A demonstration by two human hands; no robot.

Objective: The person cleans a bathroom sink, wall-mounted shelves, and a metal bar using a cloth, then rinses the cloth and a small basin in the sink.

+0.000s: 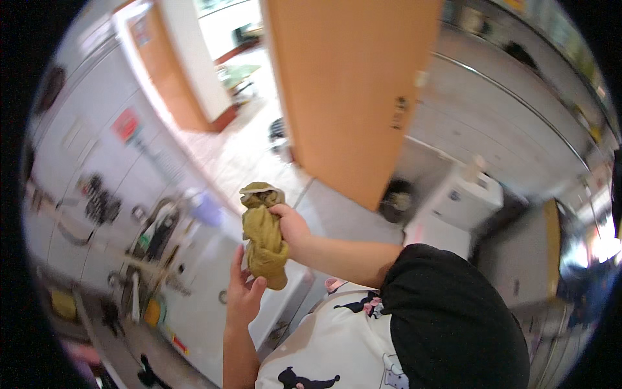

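An olive-yellow cloth bundle [265, 238], with a pale edging at its far end, hangs loosely bunched in front of me. My right hand [293, 224] is closed round its right side near the upper end. At the lower end is my left hand [247, 294], with its fingers apart; its thumb lies against or just beside the cloth, which of the two I cannot tell. My right arm wears a black sleeve.
A wooden door [350, 87] stands beyond the hands, beside a bright doorway. To the left is a white surface [204, 262] below a tiled wall. A dark round container [398, 199] is by the door, and a white box-like fixture [469, 197] is at right.
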